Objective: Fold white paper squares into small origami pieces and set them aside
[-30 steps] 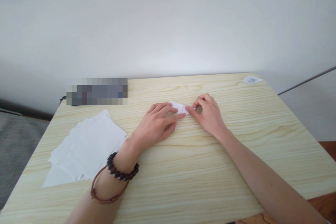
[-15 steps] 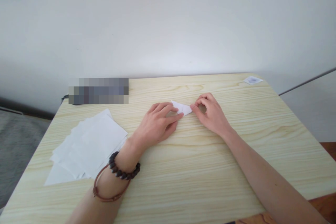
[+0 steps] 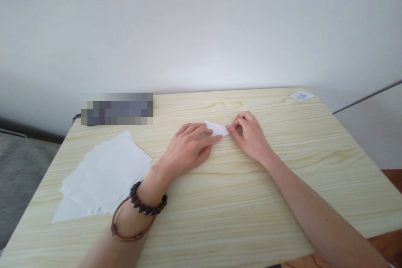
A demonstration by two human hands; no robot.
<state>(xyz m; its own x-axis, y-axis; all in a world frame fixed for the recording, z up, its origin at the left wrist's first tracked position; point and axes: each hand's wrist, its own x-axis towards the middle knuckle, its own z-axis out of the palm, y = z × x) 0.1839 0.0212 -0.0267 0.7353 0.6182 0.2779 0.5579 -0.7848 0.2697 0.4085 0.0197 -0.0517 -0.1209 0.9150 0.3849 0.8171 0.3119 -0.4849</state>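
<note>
A small folded piece of white paper lies on the table between my hands, with pointed ends and a crease line showing. My left hand holds its left part down, the fingers bent over it and the index fingertip at its lower edge. At the right tip, my right hand pinches the paper between thumb and fingers. What lies under my left fingers is hidden. Dark beads and a brown cord circle my left wrist.
A fanned stack of white paper sheets lies left of my left forearm. A blurred-out dark object sits at the back left. Near the back right corner is a small folded paper piece. A white wall stands behind the wooden table.
My left index fingertip has slid slightly right along the paper's lower edge. My right hand has shifted a little to the left, still pinching the tip.
</note>
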